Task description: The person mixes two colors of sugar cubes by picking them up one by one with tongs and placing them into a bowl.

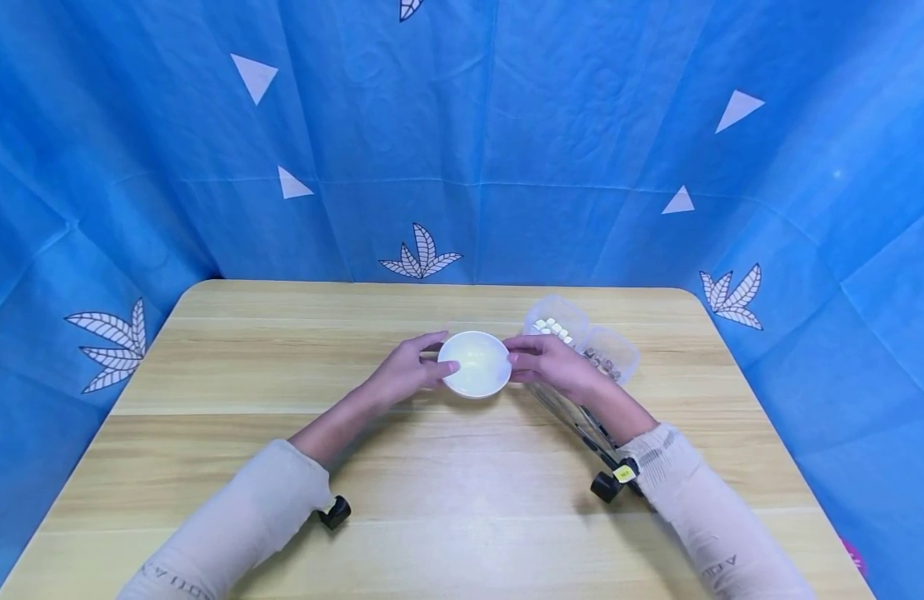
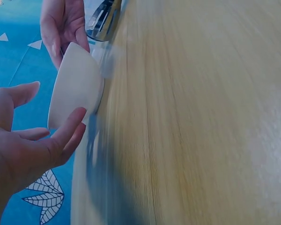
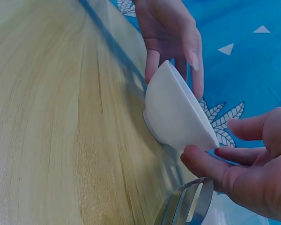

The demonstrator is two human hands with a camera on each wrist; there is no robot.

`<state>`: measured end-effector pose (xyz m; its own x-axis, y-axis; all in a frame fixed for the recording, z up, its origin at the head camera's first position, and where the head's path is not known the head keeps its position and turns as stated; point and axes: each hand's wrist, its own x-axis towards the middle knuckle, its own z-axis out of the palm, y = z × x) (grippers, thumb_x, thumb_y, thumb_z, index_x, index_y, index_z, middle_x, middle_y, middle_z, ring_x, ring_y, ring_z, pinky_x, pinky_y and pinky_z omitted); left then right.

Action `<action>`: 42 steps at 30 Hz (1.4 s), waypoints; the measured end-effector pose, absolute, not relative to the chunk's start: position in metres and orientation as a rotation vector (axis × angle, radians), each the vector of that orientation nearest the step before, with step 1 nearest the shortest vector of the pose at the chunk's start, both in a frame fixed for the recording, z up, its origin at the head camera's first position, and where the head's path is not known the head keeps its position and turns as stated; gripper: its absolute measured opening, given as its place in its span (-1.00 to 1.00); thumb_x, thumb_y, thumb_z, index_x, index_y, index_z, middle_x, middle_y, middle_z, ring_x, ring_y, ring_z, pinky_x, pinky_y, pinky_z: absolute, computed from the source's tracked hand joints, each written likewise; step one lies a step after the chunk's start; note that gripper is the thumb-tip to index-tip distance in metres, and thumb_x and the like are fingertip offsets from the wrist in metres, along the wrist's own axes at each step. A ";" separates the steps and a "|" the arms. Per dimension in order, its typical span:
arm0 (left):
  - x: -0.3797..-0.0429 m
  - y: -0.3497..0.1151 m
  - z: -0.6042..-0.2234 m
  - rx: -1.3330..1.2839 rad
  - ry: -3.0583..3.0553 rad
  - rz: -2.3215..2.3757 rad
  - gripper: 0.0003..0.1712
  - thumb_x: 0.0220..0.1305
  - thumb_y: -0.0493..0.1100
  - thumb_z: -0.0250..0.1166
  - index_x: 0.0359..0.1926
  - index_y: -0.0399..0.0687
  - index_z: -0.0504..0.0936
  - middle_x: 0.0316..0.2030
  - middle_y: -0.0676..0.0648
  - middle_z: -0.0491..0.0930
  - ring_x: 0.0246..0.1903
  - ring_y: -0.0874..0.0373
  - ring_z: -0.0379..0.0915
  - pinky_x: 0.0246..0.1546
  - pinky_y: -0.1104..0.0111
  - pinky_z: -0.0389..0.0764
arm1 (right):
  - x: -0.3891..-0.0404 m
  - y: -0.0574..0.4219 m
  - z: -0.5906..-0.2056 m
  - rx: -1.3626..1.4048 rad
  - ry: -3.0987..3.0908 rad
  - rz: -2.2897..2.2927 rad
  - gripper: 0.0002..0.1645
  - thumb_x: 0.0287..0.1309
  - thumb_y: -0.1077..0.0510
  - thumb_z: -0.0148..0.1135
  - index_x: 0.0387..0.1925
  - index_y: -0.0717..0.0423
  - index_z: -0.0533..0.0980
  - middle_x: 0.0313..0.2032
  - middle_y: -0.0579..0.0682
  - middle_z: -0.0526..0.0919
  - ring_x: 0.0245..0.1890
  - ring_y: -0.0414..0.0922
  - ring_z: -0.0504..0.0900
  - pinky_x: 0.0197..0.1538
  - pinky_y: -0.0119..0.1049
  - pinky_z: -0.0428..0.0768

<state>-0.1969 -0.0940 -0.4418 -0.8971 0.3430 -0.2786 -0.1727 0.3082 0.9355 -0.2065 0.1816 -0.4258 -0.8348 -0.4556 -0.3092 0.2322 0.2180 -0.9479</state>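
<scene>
A small white bowl (image 1: 474,364) is at mid-table between both hands, its opening upward. At its left side, the left hand (image 1: 407,369) touches the outer wall with loosely extended fingers; the left wrist view shows the thumb apart from the rim. From the right, the right hand (image 1: 555,364) has fingertips against the bowl near the rim, its thumb also apart in the right wrist view. Slotted metal tongs (image 3: 191,204) lie below the right hand, partly hidden by that arm. Whether the bowl's foot fully rests on the wood I cannot tell.
Behind the right hand are two clear plastic containers, one (image 1: 572,310) with several white pieces and one (image 1: 628,350) with several brownish pieces. A blue patterned curtain (image 1: 402,142) surrounds the back and sides of the wooden table (image 1: 462,500).
</scene>
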 end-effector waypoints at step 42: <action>-0.199 -0.100 -0.452 -0.143 1.674 1.978 -0.30 0.38 -0.49 0.18 0.51 -0.15 0.37 0.47 -0.32 0.35 -0.09 -0.05 0.74 -0.04 0.14 0.84 | -0.208 0.166 -0.431 -0.041 2.044 -1.683 -0.45 0.39 0.49 0.05 0.38 0.48 0.36 0.29 0.51 0.48 0.10 0.23 0.73 0.16 -0.14 0.80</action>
